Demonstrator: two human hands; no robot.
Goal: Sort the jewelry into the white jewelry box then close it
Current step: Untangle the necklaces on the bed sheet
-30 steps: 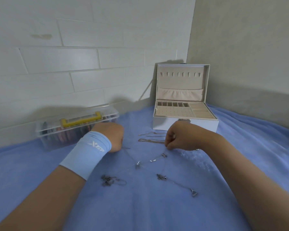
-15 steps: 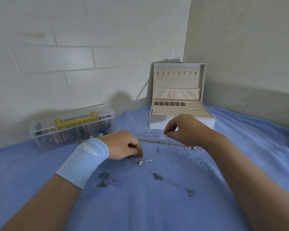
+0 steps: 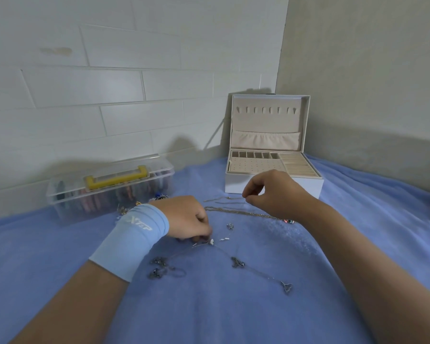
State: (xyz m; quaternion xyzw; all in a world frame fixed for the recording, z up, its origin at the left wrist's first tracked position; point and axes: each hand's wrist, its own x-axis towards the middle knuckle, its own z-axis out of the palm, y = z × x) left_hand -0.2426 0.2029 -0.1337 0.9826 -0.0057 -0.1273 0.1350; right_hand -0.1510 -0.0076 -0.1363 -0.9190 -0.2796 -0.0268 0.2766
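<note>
A blue blanket (image 3: 209,314) carries the open white jewelry box (image 3: 233,185), a clear storage case (image 3: 67,207) and scattered necklaces (image 3: 233,211).

White brick-pattern wall (image 3: 109,83) at left, faint yellowish stain (image 3: 56,50) high up. Plain beige wall (image 3: 358,70) at right; the two meet in corner (image 3: 281,58). Blue fleece blanket (image 3: 209,314) covers surface below. Dim, soft light; grey shadows along wall base.

A clear plastic box (image 3: 109,194) with a yellow handle (image 3: 117,179) sits on the blue blanket (image 3: 209,316) by the white wall (image 3: 109,83), maybe holding colored threads
</note>
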